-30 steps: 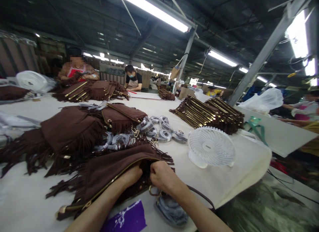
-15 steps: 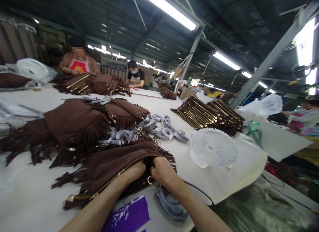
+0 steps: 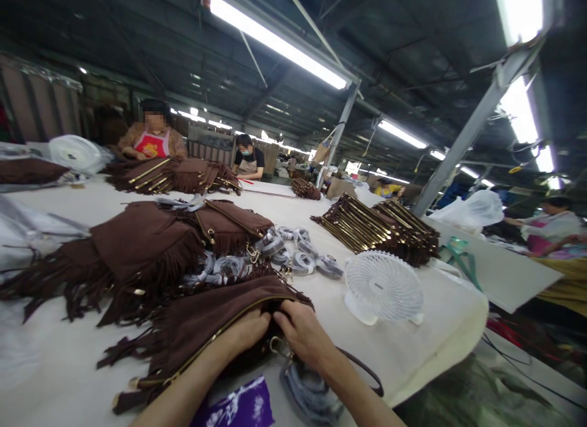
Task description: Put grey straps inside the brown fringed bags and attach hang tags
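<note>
At the lower centre of the frame we see both hands meeting at the zip end of a brown fringed bag (image 3: 202, 320), which lies flat on the white table (image 3: 50, 366). The left hand (image 3: 247, 332) curls closed over the bag's edge. The right hand (image 3: 302, 332) pinches the same edge, fingers narrow, just above a gold ring (image 3: 275, 344) (probably strap hardware). A plastic-wrapped strap (image 3: 312, 393) lies under the right wrist. 1 white fan (image 3: 383, 286) stands nearby, right of centre.
</note>
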The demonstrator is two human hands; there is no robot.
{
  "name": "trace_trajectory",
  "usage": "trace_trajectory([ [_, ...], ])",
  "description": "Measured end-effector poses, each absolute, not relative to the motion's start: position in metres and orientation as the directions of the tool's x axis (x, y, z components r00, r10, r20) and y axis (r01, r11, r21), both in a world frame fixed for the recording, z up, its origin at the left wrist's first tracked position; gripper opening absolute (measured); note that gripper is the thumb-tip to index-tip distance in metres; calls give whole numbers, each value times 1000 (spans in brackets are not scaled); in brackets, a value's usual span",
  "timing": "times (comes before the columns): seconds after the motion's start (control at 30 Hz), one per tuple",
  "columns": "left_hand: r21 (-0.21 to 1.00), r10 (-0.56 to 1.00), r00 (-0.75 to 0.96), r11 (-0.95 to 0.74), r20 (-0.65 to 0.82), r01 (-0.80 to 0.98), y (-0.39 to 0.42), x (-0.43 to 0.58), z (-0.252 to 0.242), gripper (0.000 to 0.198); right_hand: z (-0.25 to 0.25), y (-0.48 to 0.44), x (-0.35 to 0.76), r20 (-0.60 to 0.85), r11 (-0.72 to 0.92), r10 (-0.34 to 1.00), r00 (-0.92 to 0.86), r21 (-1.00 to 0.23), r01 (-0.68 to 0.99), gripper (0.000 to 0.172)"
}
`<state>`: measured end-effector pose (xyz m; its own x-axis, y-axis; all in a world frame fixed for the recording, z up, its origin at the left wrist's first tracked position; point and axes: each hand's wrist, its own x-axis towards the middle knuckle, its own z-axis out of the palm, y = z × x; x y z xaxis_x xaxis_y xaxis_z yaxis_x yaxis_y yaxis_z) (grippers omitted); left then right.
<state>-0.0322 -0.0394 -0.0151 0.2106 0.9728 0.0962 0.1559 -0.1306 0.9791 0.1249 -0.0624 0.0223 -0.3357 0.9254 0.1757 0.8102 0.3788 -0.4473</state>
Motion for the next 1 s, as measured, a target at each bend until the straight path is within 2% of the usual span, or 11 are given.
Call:
trace_trajectory([
  [0.07, 991, 977, 209, -70, 45, 112, -41, -39, -4, 6, 21, -67, 132, 294, 430, 902, -317, -533, 729, 17],
  [0.13, 1000, 980, 201, 6, -11, 25, -44, -40, 4, 3, 16, -68, 136, 371, 437, 898, -235, -705, 558, 13],
  [0.23, 991, 975, 213, 80, -56, -107, -48, -34, 10, 11, 6, -65, 134, 243, 263, 961, -135, -950, 168, 19],
  [0.33, 975, 962, 257, 137, -89, -176, -50, -26, 12, 19, 3, -61, 126, 101, 84, 988, -114, -986, -142, 32],
  [0.4, 975, 957, 285, 116, -59, -188, -50, -23, 10, 20, 5, -58, 122, 92, 64, 991, -98, -964, -257, 37],
  [0.47, 981, 946, 324, 47, 17, -186, -50, -20, 7, 21, 7, -56, 119, 118, 84, 988, -98, -952, -295, 41],
  [0.63, 988, 936, 320, -122, 145, -90, -50, -14, -3, 15, 8, -51, 113, 191, 162, 974, -126, -965, -208, 41],
  [0.73, 990, 931, 337, -134, 138, -35, -52, -12, -7, 18, 10, -49, 110, 209, 178, 969, -132, -960, -215, 40],
  [0.9, 990, 945, 304, -88, 118, -110, -51, -12, -8, 24, 19, -56, 122, 179, 141, 981, -73, -922, -360, 43],
  [0.93, 992, 950, 296, -66, 94, -104, -51, -12, -8, 24, 18, -58, 127, 167, 146, 985, -32, -927, -346, 44],
  [1.0, 997, 956, 288, -34, 54, -74, -52, -13, -7, 22, 15, -62, 137, 151, 152, 988, 23, -965, -213, 46],
])
